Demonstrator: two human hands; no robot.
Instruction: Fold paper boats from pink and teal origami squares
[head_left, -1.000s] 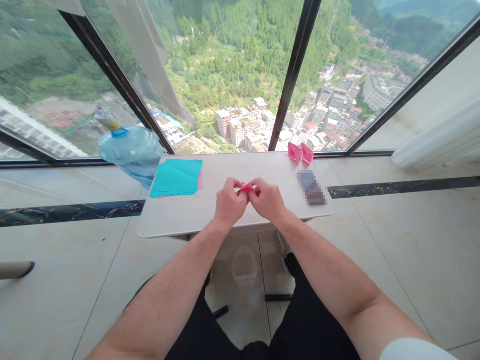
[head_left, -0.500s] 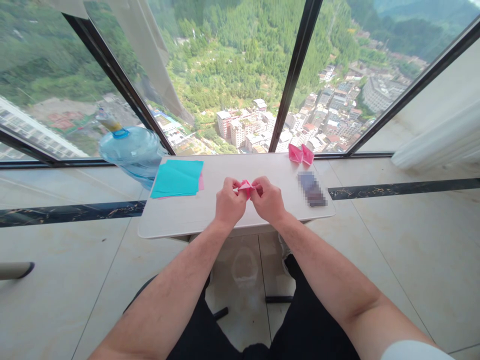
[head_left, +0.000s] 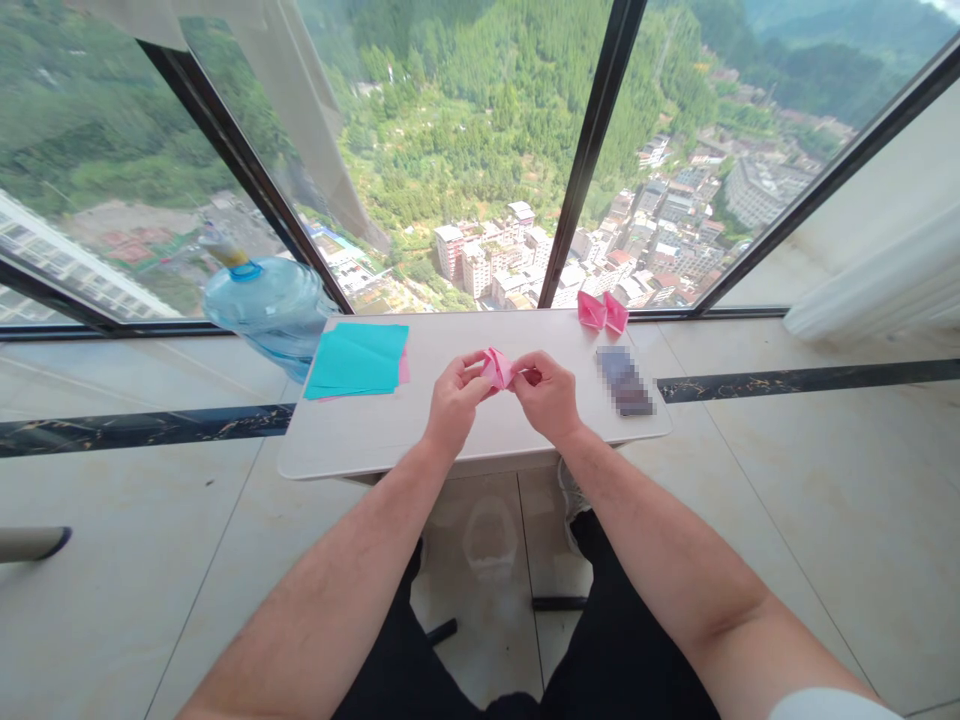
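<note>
A small piece of folded pink paper (head_left: 496,369) is held up over the front middle of the white table. My left hand (head_left: 454,398) pinches its left side between thumb and fingers. On the other side, my right hand (head_left: 546,392) grips the paper's right edge with thumb and forefinger closed. Two finished-looking pink paper folds (head_left: 602,313) stand together at the table's far right. To the left lies a stack of blue-green paper sheets (head_left: 358,358), with pink paper showing from under its edge.
The white table (head_left: 352,440) stands against tall windows. A large blue water jug (head_left: 266,305) is behind its left end. A pixelated, phone-like dark object (head_left: 625,380) lies on the right. Below are my legs and a tiled floor (head_left: 795,500).
The folded pink paper has been turned and now shows a broader, fuller face. My hands have moved slightly apart around it, with the fingers of the left more extended.
</note>
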